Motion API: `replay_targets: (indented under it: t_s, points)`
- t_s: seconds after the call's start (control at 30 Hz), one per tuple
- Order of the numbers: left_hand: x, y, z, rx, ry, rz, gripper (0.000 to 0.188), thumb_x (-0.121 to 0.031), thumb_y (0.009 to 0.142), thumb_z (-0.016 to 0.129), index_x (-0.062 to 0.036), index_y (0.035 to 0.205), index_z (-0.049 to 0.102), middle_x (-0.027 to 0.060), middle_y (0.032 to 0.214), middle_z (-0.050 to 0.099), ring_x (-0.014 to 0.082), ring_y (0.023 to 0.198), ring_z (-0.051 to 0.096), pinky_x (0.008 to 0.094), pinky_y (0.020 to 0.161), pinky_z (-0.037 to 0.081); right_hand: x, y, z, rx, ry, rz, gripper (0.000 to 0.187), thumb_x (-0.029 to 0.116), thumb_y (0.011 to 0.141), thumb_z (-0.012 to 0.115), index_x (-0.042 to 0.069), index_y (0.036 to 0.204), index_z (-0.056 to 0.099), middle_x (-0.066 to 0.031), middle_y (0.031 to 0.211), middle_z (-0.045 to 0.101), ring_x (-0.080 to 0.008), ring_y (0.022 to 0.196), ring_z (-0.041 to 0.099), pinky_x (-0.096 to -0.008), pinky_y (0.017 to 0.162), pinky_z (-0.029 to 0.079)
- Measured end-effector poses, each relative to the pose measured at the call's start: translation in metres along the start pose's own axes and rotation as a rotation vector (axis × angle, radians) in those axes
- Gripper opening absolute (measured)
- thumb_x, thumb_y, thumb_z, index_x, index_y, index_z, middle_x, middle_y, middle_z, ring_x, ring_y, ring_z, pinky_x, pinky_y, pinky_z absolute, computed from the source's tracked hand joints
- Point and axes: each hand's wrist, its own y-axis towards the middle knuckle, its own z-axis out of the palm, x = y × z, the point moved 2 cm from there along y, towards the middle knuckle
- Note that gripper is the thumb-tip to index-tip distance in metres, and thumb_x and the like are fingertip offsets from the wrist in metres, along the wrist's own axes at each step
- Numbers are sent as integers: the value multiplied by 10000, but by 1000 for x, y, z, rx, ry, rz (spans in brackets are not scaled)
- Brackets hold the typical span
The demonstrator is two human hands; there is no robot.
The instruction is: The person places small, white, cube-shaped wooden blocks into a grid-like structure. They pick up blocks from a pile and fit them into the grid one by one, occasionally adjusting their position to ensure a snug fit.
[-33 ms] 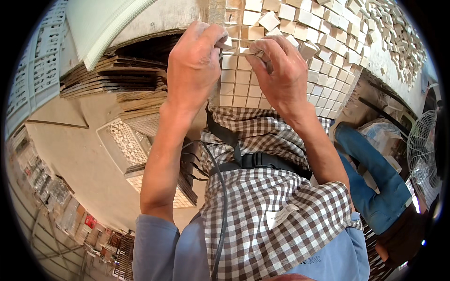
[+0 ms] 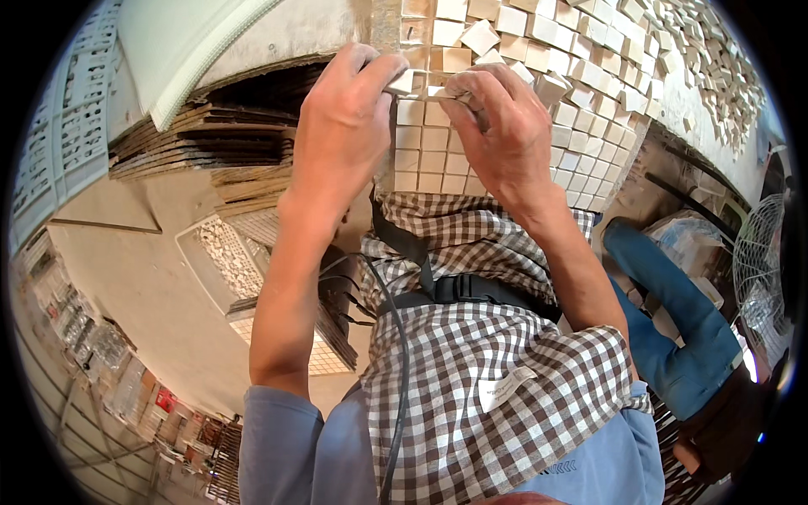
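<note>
While two hands — left hand [image 2: 349, 126], right hand [image 2: 503, 126] — meet, each pinches one small tile [image 2: 402, 82].

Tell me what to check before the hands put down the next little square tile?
1. Left hand holds a small tile: ok.
2. Right hand has a firm grip on a tile: cannot tell, its fingers hide it.
3. Tile grid rows below the hands sit straight: ok.
4. Loose tiles lie within reach: ok.
5. Empty slot waiting under the fingers: cannot tell.
</note>
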Motion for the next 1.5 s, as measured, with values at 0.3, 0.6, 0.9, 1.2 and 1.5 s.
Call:
replay_targets:
  t_s: [0.3, 0.6, 0.9, 1.2, 1.5]
  points:
    - [-1, -5, -7, 56, 35, 34, 259, 52, 895, 736, -19, 1144, 751, 107, 1092, 728, 220, 845, 727, 319, 742, 574, -2, 1, -3, -18, 51, -2, 155, 75, 855, 804, 64, 988, 725, -80, 886, 676, -308, 856, 675, -423, 765, 547]
    - [-3, -2, -1, 32, -80, 33, 244, 42, 866, 776, -25, 1100, 780, 107, 1041, 747, 252, 894, 742, 326, 782, 588, -2, 1, -2, -78, 48, 55, 74, 87, 886, 780, 75, 959, 770, -79, 871, 696, -307, 809, 689, -420, 705, 554]
    - [-5, -2, 1, 45, -12, -61, 251, 18, 861, 782, -38, 1106, 781, 91, 1000, 734, 216, 822, 709, 306, 747, 561, 5, 5, -1, -73, -20, 58, 41, 93, 915, 754, 54, 910, 743, -113, 828, 687, -325, 760, 689, -435, 664, 545]
    - [-11, -3, 5, 23, -39, -144, 240, -52, 900, 773, -89, 1136, 792, 92, 1000, 687, 229, 807, 670, 336, 732, 546, 5, 11, -4, -28, -72, 18, 42, 53, 921, 674, 41, 886, 694, -124, 779, 636, -338, 731, 670, -456, 651, 535]
    - [-15, -2, 20, -64, 20, -33, 167, -143, 885, 811, -136, 1051, 805, 94, 973, 653, 292, 787, 675, 403, 681, 552, -1, 7, -8, 1, 18, 32, 47, 39, 897, 662, 54, 882, 704, -121, 798, 635, -337, 765, 673, -470, 670, 536]
